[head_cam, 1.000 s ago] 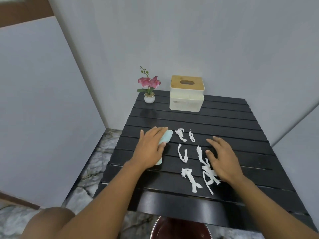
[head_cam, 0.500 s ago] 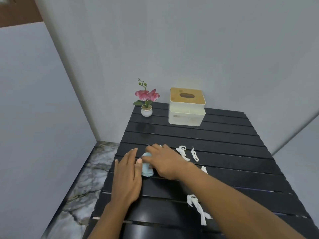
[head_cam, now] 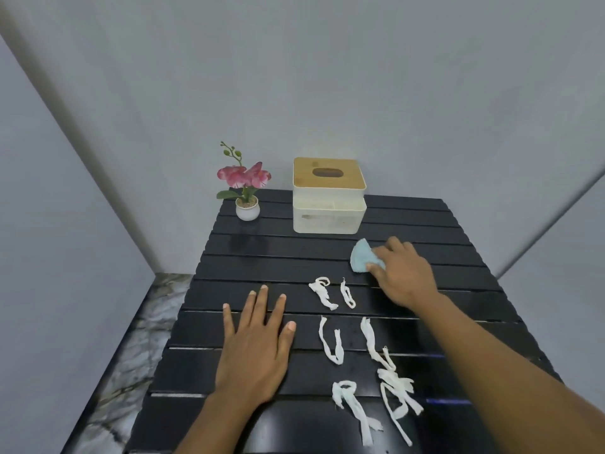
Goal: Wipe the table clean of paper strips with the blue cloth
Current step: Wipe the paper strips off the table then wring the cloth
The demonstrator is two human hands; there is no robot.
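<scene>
It looked like a corner of a home. A black slatted table stood against plain grey walls over a marble-patterned floor. Beyond the right hand sat a tissue box with a wooden lid, and left of it a small potted orchid.

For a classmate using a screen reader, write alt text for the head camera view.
A right hand presses a blue cloth on a black slatted table, beyond scattered white paper strips. The left hand lies flat; a potted flower and tissue box stand behind.
</scene>
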